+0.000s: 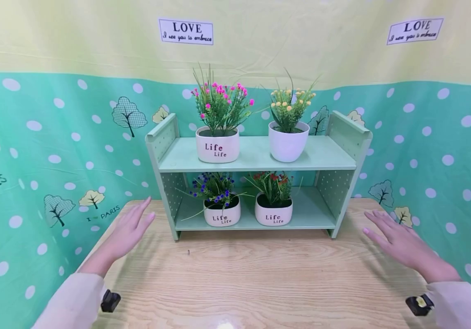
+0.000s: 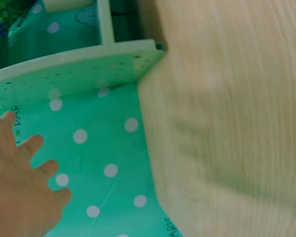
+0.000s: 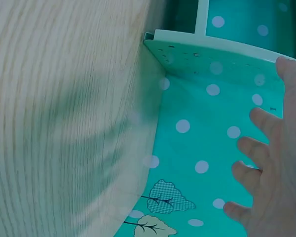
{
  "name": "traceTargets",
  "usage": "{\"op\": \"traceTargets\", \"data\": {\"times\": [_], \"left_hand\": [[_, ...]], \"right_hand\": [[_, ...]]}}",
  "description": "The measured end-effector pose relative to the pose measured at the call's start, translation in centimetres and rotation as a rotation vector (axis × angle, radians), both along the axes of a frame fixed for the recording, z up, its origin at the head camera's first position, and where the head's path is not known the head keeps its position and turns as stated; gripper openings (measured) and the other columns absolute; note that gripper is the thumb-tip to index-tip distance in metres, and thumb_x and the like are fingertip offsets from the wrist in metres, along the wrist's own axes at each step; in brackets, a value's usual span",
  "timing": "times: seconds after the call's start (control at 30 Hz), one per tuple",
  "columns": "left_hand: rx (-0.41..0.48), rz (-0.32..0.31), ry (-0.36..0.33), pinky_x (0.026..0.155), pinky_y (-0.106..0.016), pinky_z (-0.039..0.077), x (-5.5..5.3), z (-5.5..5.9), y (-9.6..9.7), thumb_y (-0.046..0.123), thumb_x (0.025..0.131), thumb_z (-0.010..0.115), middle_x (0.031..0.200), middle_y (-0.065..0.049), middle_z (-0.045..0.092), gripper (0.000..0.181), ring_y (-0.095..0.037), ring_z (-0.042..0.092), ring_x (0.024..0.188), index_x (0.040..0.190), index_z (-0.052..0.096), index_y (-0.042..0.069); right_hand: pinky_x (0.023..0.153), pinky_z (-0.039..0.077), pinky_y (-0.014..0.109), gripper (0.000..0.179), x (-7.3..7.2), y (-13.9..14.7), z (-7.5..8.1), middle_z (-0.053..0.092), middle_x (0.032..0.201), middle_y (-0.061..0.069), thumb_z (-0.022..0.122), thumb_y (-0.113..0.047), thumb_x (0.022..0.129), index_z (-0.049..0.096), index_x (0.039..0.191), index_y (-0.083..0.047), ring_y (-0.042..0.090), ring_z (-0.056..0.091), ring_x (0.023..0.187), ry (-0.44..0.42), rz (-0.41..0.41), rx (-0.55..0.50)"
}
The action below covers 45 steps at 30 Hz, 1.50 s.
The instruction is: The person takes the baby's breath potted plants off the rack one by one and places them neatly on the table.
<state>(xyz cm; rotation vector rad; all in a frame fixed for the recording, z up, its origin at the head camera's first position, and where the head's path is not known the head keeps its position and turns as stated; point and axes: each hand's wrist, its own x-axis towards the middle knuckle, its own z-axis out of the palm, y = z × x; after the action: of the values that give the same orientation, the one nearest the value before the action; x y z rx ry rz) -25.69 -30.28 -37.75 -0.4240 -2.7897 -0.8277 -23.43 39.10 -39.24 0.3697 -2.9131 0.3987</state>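
A pale green two-tier shelf stands at the back of the wooden table. On its upper tier sit a white "Life" pot with pink flowers and a round white pot with yellow flowers. Below are a "Life" pot with blue flowers and one with red flowers. My left hand hovers left of the shelf, fingers extended, holding nothing. To the shelf's right, my right hand is raised with fingers spread, also holding nothing. Both wrist views show spread fingers near the shelf's side panels.
The light wood table extends in front of the shelf. A green dotted curtain hangs behind and along both sides, printed with trees and lettering. A tiny dark mark shows on the tabletop near the shelf's left foot.
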Motion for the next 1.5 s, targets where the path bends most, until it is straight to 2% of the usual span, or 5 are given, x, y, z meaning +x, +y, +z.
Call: {"op": "traceTargets", "data": {"times": [0.37,0.63,0.97,1.17,1.5], "left_hand": [[0.217,-0.033,-0.071,0.108,-0.077,0.009,-0.9,2.2,1.6,0.047,0.109,0.027,0.164,-0.023,0.005,0.066,-0.051,0.004,0.147,0.162,0.002,0.017],[0.336,0.007,-0.026,0.111,-0.070,0.020,-1.5,3.5,2.6,0.051,0.108,0.031,0.161,-0.026,0.015,0.071,-0.050,0.018,0.145,0.162,0.005,0.013],[0.452,0.027,0.014,0.108,-0.070,0.026,-1.8,4.4,3.6,0.053,0.105,0.039,0.161,-0.021,0.024,0.069,-0.048,0.028,0.142,0.162,0.013,0.024],[0.579,0.119,0.075,0.106,-0.065,0.036,-2.5,5.5,4.7,0.057,0.100,0.051,0.155,-0.015,0.039,0.069,-0.041,0.040,0.138,0.159,0.029,0.028],[0.750,0.277,0.142,0.097,-0.038,0.049,-3.6,6.9,6.3,0.060,0.091,0.063,0.136,-0.007,0.053,0.068,-0.023,0.053,0.120,0.147,0.048,0.024]], "right_hand": [[0.095,0.023,0.081,0.061,-0.3,-0.5,0.5,0.031,0.154,0.031,0.044,-0.041,0.107,0.031,0.156,-0.006,0.057,0.028,0.136,0.023,0.044,-0.063],[0.096,0.027,0.077,0.062,-0.1,-1.2,1.2,0.033,0.153,0.030,0.044,-0.040,0.108,0.030,0.156,-0.005,0.058,0.029,0.135,-0.007,0.067,-0.155],[0.097,0.029,0.077,0.058,0.0,-2.3,2.0,0.037,0.151,0.030,0.045,-0.036,0.108,0.036,0.152,0.001,0.057,0.031,0.135,-0.007,0.097,-0.211],[0.097,0.033,0.073,0.058,-0.2,-3.0,2.4,0.041,0.149,0.029,0.045,-0.037,0.108,0.039,0.149,0.003,0.053,0.037,0.134,0.004,0.126,-0.229],[0.090,0.046,0.067,0.049,-0.3,-3.9,2.9,0.052,0.141,0.025,0.046,-0.029,0.108,0.044,0.147,0.001,0.043,0.054,0.120,0.057,0.168,-0.236]]}}
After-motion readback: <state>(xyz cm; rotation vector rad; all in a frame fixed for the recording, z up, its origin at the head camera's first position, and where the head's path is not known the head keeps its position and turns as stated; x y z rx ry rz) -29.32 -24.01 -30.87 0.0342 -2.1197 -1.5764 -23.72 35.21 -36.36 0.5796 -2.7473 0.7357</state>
